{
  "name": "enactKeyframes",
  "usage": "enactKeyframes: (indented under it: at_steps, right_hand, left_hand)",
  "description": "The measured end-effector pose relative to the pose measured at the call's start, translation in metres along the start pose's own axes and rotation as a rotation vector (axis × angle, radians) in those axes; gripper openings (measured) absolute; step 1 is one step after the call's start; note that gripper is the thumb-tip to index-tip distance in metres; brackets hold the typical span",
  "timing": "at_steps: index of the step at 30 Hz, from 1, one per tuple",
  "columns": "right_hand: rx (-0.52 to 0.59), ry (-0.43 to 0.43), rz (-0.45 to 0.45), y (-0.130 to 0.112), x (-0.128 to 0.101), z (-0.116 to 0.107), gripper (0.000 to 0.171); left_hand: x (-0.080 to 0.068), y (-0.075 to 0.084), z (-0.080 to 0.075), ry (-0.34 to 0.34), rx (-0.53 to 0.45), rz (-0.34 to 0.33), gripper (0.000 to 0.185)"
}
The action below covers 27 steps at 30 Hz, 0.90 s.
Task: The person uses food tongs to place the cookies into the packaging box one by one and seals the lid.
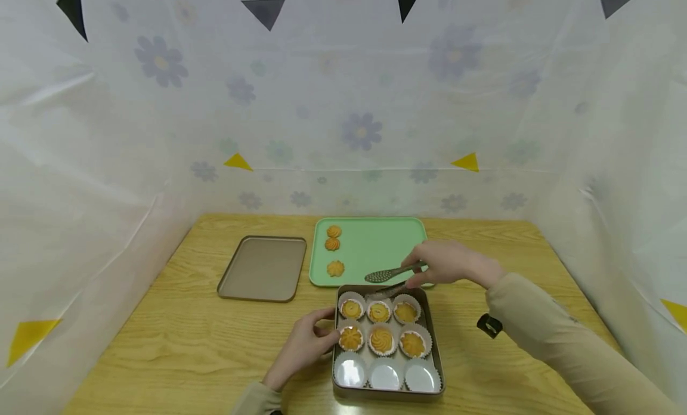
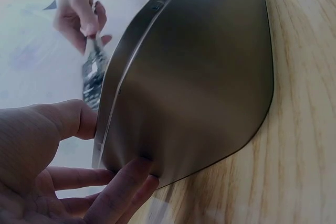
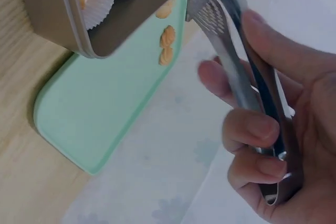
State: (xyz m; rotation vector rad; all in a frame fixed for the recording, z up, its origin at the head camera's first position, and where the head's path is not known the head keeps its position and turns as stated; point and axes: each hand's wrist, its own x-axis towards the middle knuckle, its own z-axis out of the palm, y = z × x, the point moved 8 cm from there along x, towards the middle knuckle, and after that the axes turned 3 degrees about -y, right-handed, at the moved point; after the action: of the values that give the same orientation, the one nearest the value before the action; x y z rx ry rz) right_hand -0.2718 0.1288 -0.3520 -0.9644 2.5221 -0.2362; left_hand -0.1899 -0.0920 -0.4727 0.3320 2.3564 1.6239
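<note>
A deep metal baking pan (image 1: 389,395) holds rows of white paper cups. The back and middle rows contain golden piped cookies (image 1: 381,340); the front-row paper cups (image 1: 385,374) are bare. My left hand (image 1: 305,345) grips the pan's left side, thumb at the rim and fingers against the outer wall (image 2: 199,77). My right hand (image 1: 442,263) holds metal serving tongs (image 1: 383,276) with perforated ends, fingers wrapped round the handles (image 3: 273,145). The tongs' blades are spread with nothing between them, one over the pan's back edge.
Behind the pan lies a mint-green tray (image 1: 376,242) with cookies (image 1: 335,268) along its left side. A flat brown metal tray (image 1: 263,269) sits to the left on the wooden table (image 1: 188,343). Flower-patterned sheeting (image 1: 300,123) encloses the back and sides.
</note>
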Motion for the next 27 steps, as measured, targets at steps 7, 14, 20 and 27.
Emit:
enactKeyframes:
  at_steps: [7,14,20,27]
  right_hand:
    - [-0.041,0.161,0.124,0.007,0.026,-0.002,0.035]
    - [0.005,0.131,0.242,0.002,0.061,0.008,0.029]
    - [0.012,0.084,0.334,0.004,0.086,0.02,0.034]
    - [0.017,0.054,0.358,0.003,0.102,0.025,0.039]
  left_hand:
    - [0.0,0.001,0.0,-0.001,0.002,-0.002,0.055]
    - [0.0,0.001,0.0,-0.004,-0.009,0.004,0.055]
    - [0.001,0.001,0.001,-0.007,-0.011,0.012,0.055]
    - [0.0,0.001,0.001,-0.011,-0.014,0.006,0.055]
